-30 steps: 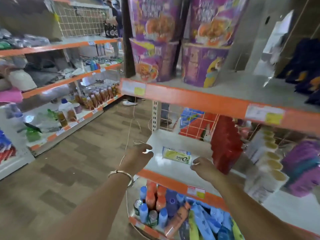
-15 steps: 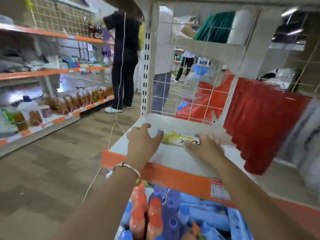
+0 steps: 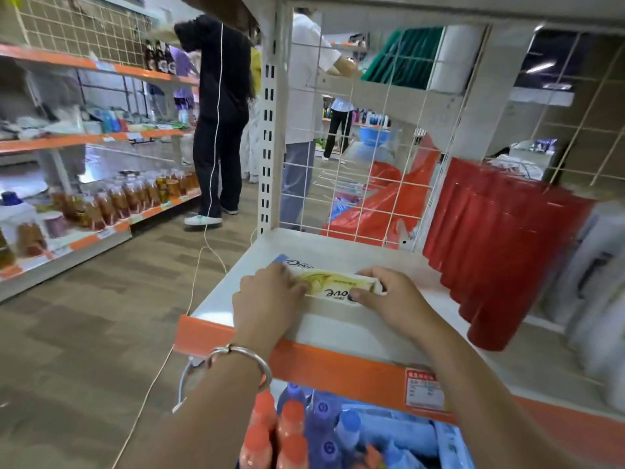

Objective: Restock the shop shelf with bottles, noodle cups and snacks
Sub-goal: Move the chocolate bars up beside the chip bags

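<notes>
A yellow and white Dove snack box [image 3: 334, 286] lies flat on the white shelf [image 3: 338, 252] with the orange front strip. My left hand [image 3: 267, 296] presses on its left end and my right hand [image 3: 389, 296] grips its right end, thumb at the front. A second Dove box [image 3: 297, 264] with a blue corner peeks out behind the first one. On the level below, orange-capped bottles [image 3: 274, 431] and blue-capped bottles [image 3: 324, 421] stand packed together.
Red stacked cups [image 3: 500, 252] stand on the shelf right of my hands, white packs [image 3: 595, 286] beyond them. A wire grid [image 3: 358, 157] backs the shelf. People [image 3: 220, 113] stand in the aisle by the left shelves holding jars [image 3: 111, 204]. A white cord [image 3: 196, 265] hangs left.
The camera has dropped closer to the shelf. Both hands have reached in from the shelf edge and closed on the ends of the Dove box, pulling it a little nearer.
</notes>
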`<state>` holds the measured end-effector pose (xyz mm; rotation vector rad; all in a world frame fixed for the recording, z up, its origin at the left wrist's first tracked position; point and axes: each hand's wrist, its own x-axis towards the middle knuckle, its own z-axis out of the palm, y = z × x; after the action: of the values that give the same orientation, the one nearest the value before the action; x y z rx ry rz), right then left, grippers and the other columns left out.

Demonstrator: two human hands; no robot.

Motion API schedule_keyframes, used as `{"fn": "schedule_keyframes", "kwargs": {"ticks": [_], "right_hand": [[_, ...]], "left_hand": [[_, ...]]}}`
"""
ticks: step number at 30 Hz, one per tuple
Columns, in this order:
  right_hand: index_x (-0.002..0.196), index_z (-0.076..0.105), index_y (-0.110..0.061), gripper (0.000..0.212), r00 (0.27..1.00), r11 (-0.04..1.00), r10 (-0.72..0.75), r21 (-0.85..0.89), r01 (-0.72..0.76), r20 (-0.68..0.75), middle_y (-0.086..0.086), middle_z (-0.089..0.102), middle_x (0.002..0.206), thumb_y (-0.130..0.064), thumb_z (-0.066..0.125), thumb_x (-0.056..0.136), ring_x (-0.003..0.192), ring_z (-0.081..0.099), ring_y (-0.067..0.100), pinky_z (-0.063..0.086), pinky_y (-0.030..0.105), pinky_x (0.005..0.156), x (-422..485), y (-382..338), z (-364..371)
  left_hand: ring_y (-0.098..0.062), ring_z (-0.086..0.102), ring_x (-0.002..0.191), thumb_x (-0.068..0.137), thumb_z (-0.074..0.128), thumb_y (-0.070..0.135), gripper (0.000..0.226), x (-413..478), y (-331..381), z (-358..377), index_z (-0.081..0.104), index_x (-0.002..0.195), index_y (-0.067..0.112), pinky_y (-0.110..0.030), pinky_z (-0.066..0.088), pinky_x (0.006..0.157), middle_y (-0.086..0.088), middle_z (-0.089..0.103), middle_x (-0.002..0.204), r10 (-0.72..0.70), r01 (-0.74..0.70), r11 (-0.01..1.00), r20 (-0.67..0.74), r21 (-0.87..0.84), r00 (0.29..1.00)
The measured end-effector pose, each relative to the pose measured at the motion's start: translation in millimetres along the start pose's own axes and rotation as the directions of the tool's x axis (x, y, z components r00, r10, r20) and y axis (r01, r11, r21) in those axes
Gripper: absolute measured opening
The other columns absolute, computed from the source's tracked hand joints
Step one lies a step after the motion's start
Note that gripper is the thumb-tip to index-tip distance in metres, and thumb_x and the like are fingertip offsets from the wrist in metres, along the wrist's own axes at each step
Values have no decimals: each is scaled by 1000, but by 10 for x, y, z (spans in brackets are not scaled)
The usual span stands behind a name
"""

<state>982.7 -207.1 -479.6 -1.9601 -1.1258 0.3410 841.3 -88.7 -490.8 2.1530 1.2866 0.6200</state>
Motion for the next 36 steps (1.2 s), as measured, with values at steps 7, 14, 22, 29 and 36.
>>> {"fn": "schedule_keyframes", "kwargs": {"ticks": [7, 14, 22, 29, 36], "right_hand": [[89, 71, -22, 28, 989, 937, 142, 315, -151, 51, 0, 71, 97, -4, 50, 85, 83, 65, 14, 48, 24, 71, 49, -77, -54], [123, 60, -13, 34, 931, 877, 345, 312, -364, 118, 3, 59, 118, -21, 62, 90, 111, 49, 17, 37, 34, 100, 239, 35, -135], [114, 64, -8, 83, 836, 853, 489, -339, -397, 250, 12, 65, 119, -56, 85, 50, 104, 65, 32, 54, 44, 88, 552, -226, -17], [113, 62, -7, 40, 896, 891, 426, -232, -391, 127, 14, 65, 105, -14, 73, 76, 94, 62, 28, 50, 33, 77, 508, -148, 24], [94, 60, -18, 17, 983, 947, 185, 269, -174, -18, 6, 64, 93, -15, 71, 82, 73, 56, 14, 47, 26, 63, 295, 132, -32]], "left_hand": [[-23, 62, 95, 82, 64, 36, 22, -34, -4, -42, 61, 92, 17, -37, 47, 86, 3, 67, 94, 32, -35, 988, -26, -150, 999], [-13, 49, 68, 70, 77, 35, 25, -40, -51, -61, 56, 57, 28, -30, 42, 74, 18, 55, 65, 165, -132, 969, 146, -211, 975], [-5, 46, 56, 70, 80, 23, 23, -62, -35, -114, 60, 59, 22, -20, 35, 54, 14, 53, 61, 179, -139, 953, 127, -270, 976], [-11, 44, 55, 71, 80, 15, 15, -51, -78, -126, 66, 73, 12, -17, 34, 51, 5, 52, 60, 162, -100, 910, 121, -403, 979], [5, 46, 61, 78, 74, 18, 13, -42, -74, -86, 73, 92, 18, -6, 31, 57, 17, 58, 69, 239, -202, 921, 76, -333, 968]]}}
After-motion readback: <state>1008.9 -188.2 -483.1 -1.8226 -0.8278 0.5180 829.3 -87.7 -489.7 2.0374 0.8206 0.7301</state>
